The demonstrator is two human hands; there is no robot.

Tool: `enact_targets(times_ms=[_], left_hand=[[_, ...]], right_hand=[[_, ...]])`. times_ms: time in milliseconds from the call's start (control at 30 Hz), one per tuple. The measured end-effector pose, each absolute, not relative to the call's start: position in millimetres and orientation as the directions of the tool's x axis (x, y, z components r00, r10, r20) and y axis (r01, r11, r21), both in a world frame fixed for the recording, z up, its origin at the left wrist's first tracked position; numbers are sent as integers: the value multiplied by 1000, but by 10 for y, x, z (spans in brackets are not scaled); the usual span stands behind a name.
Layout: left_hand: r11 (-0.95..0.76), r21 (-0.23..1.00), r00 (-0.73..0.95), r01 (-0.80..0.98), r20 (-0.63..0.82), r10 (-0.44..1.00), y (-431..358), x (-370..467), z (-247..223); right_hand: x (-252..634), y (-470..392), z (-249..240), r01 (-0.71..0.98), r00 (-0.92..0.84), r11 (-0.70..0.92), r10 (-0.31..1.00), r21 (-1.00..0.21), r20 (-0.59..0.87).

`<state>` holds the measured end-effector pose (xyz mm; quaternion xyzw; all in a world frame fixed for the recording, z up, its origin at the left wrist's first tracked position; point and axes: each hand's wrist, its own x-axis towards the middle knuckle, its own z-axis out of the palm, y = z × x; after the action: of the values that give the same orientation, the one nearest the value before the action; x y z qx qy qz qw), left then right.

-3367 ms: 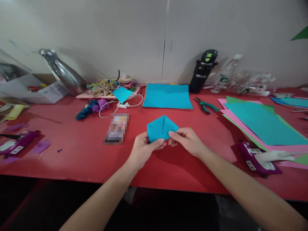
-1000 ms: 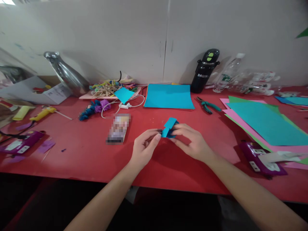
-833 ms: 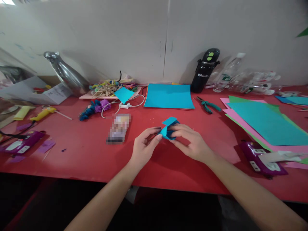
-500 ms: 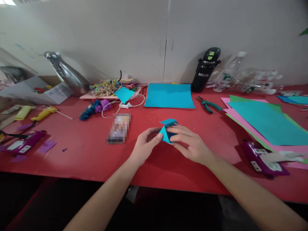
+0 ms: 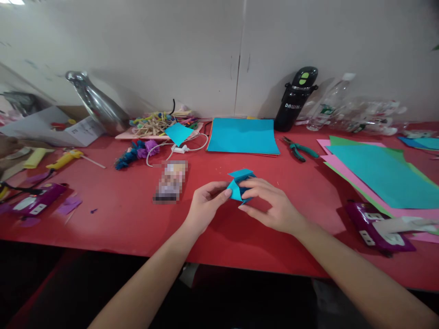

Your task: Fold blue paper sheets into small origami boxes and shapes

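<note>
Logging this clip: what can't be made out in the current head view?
Head view:
Folded blue paper: part hidden behind the right hand.
Left hand: some fingertips hidden by the paper.
Phone-like item: face blurred by pixelation.
Clear bottle: label print too small.
Centre paper stack: lower sheets mostly under the top one.

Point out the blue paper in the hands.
The folded blue paper, between the left hand and right hand; the blue-topped stack, small blue piece and large blue sheet lie untouched.

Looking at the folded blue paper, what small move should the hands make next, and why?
Probably spread the folded blue paper slightly wider with the right hand, since the left hand pinches one side and the paper stands partly open toward the right.
</note>
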<state>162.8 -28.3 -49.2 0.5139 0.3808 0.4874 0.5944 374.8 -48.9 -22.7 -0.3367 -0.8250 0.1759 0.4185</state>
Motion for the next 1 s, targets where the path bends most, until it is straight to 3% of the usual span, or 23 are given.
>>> enact_targets(times_ms=[167, 400, 600, 700, 900, 1000], left_hand=[[-102, 986, 196, -135, 128, 972, -282, 1645, -452], [-182, 976, 236, -123, 207, 949, -304, 1671, -429], [-222, 969, 272, -108, 244, 931, -324, 1691, -457], [-257, 965, 298, -61, 263, 918, -351, 1692, -462], [-455, 862, 268, 225, 394, 879, -378, 1672, -339], [-456, 835, 217, 307, 405, 888, -371, 1665, -314]], right_hand=[[3754, -473, -197, 490, -379, 686, 723, -537, 578], [3710, -457, -245, 453, -216, 446, 895, -772, 390], [3713, -416, -312, 392, -119, 334, 942, -857, 313], [3737, -402, -302, 267, -120, 258, 965, -929, 234], [3769, -374, -259, -108, -195, 71, 977, -992, 91], [3770, -355, -280, -143, -182, 36, 981, -989, 62]])
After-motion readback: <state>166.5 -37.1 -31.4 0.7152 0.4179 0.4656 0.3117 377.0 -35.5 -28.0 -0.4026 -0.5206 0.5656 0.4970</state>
